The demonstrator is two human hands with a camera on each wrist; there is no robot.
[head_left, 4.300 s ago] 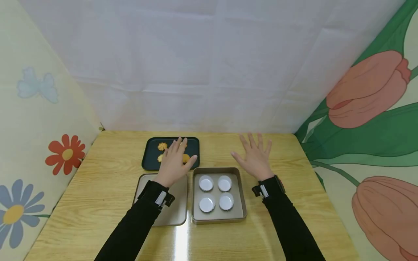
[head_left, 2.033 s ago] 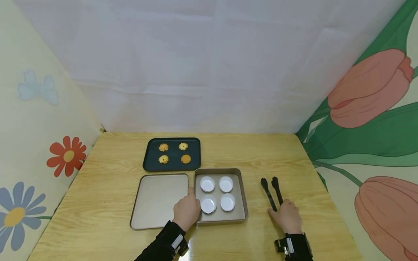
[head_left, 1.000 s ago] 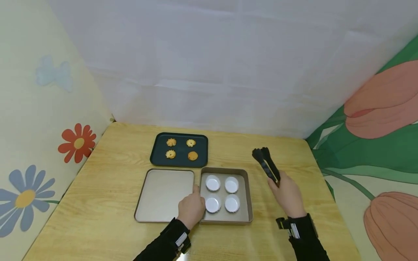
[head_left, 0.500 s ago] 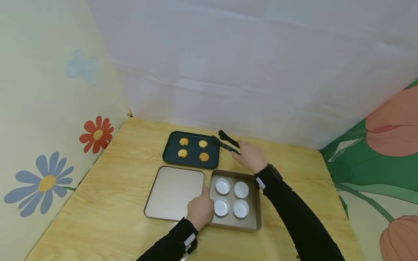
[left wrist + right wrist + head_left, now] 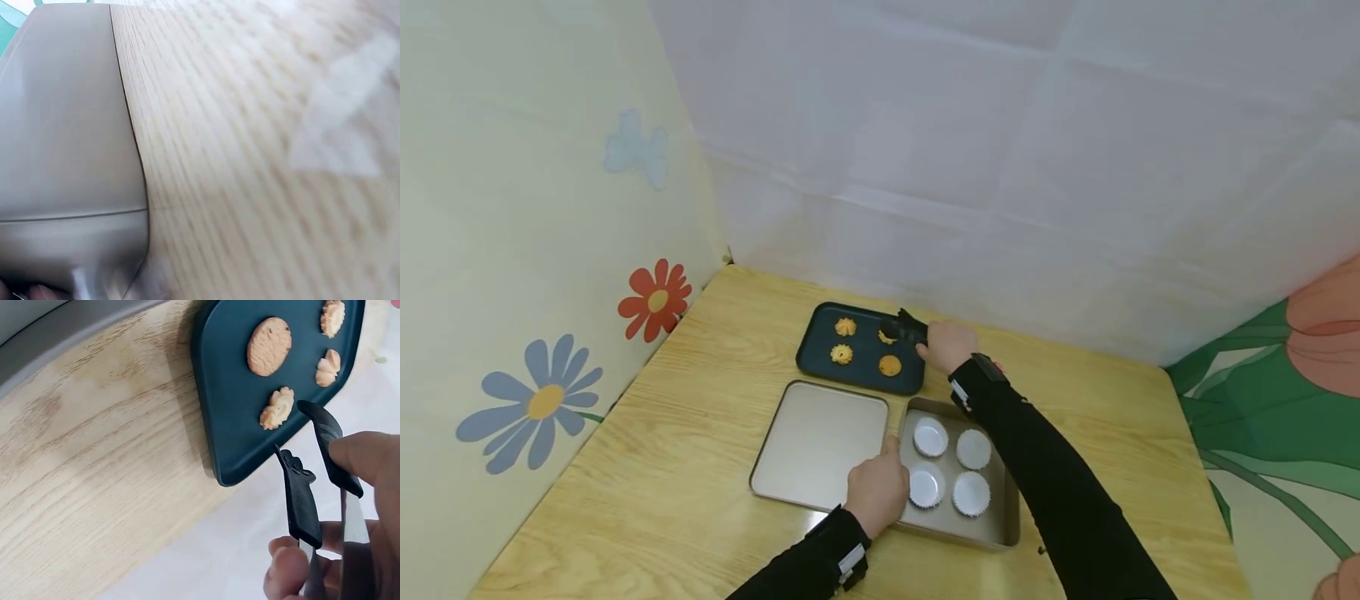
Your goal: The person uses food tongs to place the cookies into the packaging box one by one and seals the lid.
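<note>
Just beyond our right hand (image 5: 350,550) fingers (image 5: 284,575), which grip the black tongs (image 5: 309,487) slightly parted, we centre the tips squarely around the flower cookie (image 5: 278,407) and squeeze gently; our left hand (image 5: 880,493) grips the pan (image 5: 992,533).

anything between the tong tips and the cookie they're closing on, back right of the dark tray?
Nothing visible. In the right wrist view the tongs, held by the right hand, have their tips open right at the flower-shaped cookie on the dark tray, with only bare tray around it. The other cookies lie apart from it.
</note>
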